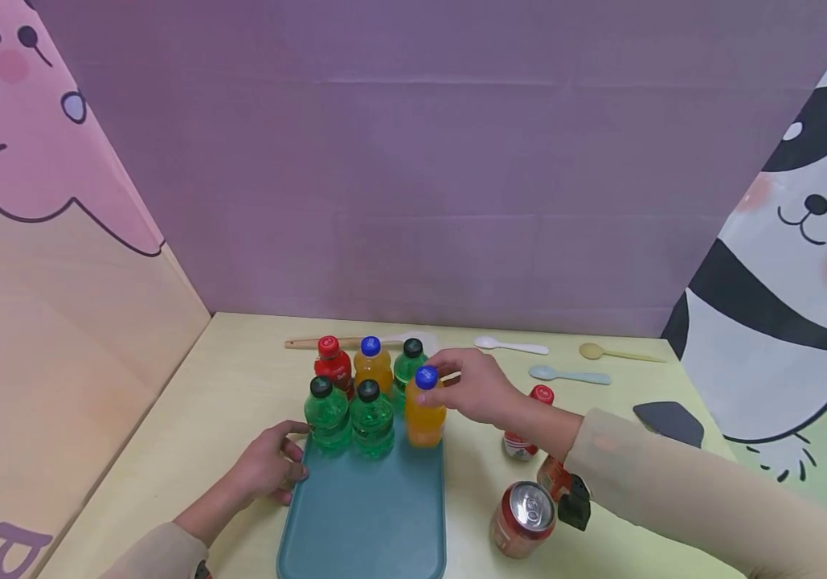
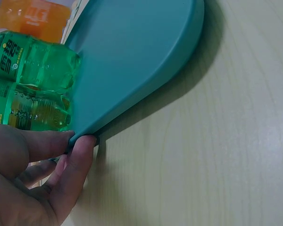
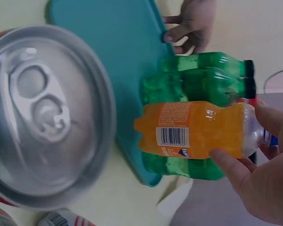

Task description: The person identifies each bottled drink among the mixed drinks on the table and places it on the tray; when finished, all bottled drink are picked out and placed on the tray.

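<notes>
Your right hand [image 1: 474,386] grips the orange bottle [image 1: 424,418] near its blue cap, its base at the right edge of the teal tray [image 1: 366,515], just beside the two green bottles [image 1: 350,418] standing in the front row. Your left hand [image 1: 268,466] pinches the tray's left rim, thumb on top. Held that high, the bottle could tip off the tray edge toward the soda can [image 1: 523,519] on the tabletop, or knock the neighbouring green bottles over.
</notes>
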A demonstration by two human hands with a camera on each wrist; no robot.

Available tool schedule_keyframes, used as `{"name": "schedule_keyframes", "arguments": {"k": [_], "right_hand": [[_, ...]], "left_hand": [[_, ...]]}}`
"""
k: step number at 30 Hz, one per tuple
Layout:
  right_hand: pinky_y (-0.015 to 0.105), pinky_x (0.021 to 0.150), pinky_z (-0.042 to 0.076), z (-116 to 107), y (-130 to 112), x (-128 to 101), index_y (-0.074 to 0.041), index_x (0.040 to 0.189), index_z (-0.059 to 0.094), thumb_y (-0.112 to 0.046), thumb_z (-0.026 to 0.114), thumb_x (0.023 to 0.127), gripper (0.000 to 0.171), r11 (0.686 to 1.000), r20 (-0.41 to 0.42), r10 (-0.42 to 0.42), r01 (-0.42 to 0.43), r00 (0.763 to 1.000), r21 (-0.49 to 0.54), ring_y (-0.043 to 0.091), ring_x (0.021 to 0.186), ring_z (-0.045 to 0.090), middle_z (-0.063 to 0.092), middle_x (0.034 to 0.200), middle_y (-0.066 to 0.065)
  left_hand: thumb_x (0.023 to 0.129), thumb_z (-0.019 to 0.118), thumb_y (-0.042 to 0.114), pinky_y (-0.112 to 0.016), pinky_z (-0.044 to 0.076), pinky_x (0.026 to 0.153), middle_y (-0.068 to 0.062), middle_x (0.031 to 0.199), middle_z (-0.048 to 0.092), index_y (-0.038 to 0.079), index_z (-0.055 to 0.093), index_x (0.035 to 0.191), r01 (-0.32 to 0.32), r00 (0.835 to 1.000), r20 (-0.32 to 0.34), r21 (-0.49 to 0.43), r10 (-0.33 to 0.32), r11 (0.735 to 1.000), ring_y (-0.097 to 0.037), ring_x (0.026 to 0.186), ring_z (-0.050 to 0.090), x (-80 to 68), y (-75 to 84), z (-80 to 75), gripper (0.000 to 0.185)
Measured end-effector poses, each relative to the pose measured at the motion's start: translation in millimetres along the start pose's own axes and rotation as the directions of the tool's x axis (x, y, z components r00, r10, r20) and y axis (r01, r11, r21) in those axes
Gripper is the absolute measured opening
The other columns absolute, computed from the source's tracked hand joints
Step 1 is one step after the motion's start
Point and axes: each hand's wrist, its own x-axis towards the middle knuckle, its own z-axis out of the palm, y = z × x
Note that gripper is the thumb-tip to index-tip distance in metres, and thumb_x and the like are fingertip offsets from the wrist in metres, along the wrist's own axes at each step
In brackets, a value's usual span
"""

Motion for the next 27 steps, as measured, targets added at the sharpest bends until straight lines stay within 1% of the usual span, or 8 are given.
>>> {"name": "schedule_keyframes", "arguments": {"k": [5, 13, 16, 18, 21, 23, 25, 27], "right_hand": [[0.039, 0.091, 0.062, 9.2, 7.3, 0.3, -0.017, 0.111, 0.074, -0.021, 0.084, 0.086, 0.027, 0.999, 0.015, -0.019, 0.020, 1.000, -0.030, 0.026, 0.108, 0.071, 0.071, 0.110, -0.001], [0.041, 0.092, 0.062, 12.0, 10.5, -0.2, -0.016, 0.114, 0.070, -0.023, 0.083, 0.088, 0.030, 0.999, 0.045, -0.001, 0.004, 0.999, -0.051, 0.029, 0.113, 0.069, 0.068, 0.112, 0.000], [0.042, 0.092, 0.062, 10.4, 9.6, -0.3, -0.016, 0.118, 0.067, -0.026, 0.083, 0.088, 0.035, 0.999, 0.082, 0.022, -0.019, 0.996, -0.042, 0.033, 0.115, 0.068, 0.067, 0.116, 0.002], [0.043, 0.093, 0.061, 8.6, 9.4, -0.3, -0.015, 0.122, 0.065, -0.027, 0.083, 0.087, 0.041, 0.999, 0.123, 0.036, -0.032, 0.992, -0.036, 0.035, 0.118, 0.066, 0.065, 0.122, 0.004], [0.044, 0.096, 0.060, 1.9, 7.3, -1.6, -0.014, 0.131, 0.061, -0.029, 0.084, 0.086, 0.053, 0.999, 0.193, 0.036, -0.028, 0.981, -0.042, 0.038, 0.126, 0.062, 0.062, 0.134, 0.008], [0.045, 0.098, 0.059, -6.5, 2.8, -4.3, -0.013, 0.137, 0.058, -0.030, 0.083, 0.087, 0.058, 0.998, 0.221, 0.011, 0.002, 0.975, -0.061, 0.039, 0.130, 0.059, 0.058, 0.141, 0.009], [0.045, 0.100, 0.058, -17.7, -5.0, -8.6, -0.013, 0.141, 0.057, -0.033, 0.082, 0.088, 0.061, 0.996, 0.217, -0.025, 0.042, 0.976, -0.077, 0.039, 0.134, 0.056, 0.056, 0.146, 0.010], [0.047, 0.103, 0.056, -31.5, -13.8, -14.5, -0.015, 0.143, 0.055, -0.035, 0.081, 0.089, 0.063, 0.993, 0.187, -0.061, 0.079, 0.980, -0.091, 0.037, 0.135, 0.056, 0.055, 0.148, 0.008]], "left_hand": [[0.083, 0.071, -0.014, -0.041, 0.062, 0.053, -0.016, 0.101, 0.054, 0.002, 0.044, 0.147, 0.000, 1.000, 0.003, 0.015, 0.000, 1.000, -0.027, 0.067, 0.061, -0.9, 2.0, -1.0, 0.071], [0.084, 0.070, -0.014, -0.041, 0.062, 0.053, -0.017, 0.101, 0.054, 0.002, 0.045, 0.147, 0.001, 1.000, 0.003, 0.015, -0.001, 1.000, -0.027, 0.066, 0.061, -1.5, 5.0, -1.7, 0.070], [0.084, 0.070, -0.014, -0.041, 0.062, 0.053, -0.017, 0.101, 0.053, 0.002, 0.044, 0.147, 0.001, 1.000, 0.003, 0.009, -0.001, 1.000, -0.027, 0.066, 0.061, -1.8, 4.7, -1.3, 0.070], [0.084, 0.070, -0.014, -0.041, 0.062, 0.053, -0.017, 0.101, 0.053, 0.002, 0.044, 0.147, 0.000, 1.000, 0.004, 0.005, 0.000, 1.000, -0.027, 0.066, 0.060, -1.4, 3.4, -0.8, 0.070], [0.084, 0.071, -0.014, -0.041, 0.061, 0.052, -0.016, 0.100, 0.053, 0.003, 0.045, 0.147, 0.004, 1.000, -0.001, -0.005, -0.004, 1.000, -0.027, 0.065, 0.060, -0.4, 1.1, -0.1, 0.070], [0.084, 0.070, -0.015, -0.040, 0.061, 0.052, -0.016, 0.100, 0.053, 0.002, 0.045, 0.147, 0.005, 1.000, 0.001, -0.007, -0.005, 1.000, -0.027, 0.064, 0.060, 0.3, 0.1, 0.1, 0.070], [0.084, 0.070, -0.015, -0.041, 0.061, 0.052, -0.016, 0.100, 0.053, 0.003, 0.046, 0.146, 0.008, 1.000, -0.002, -0.015, -0.008, 1.000, -0.026, 0.065, 0.060, 0.4, -0.2, 0.3, 0.069], [0.084, 0.070, -0.014, -0.040, 0.061, 0.052, -0.016, 0.100, 0.053, 0.002, 0.046, 0.147, 0.004, 1.000, 0.002, -0.014, -0.004, 1.000, -0.026, 0.066, 0.060, 0.5, -0.6, 0.3, 0.069]]}}
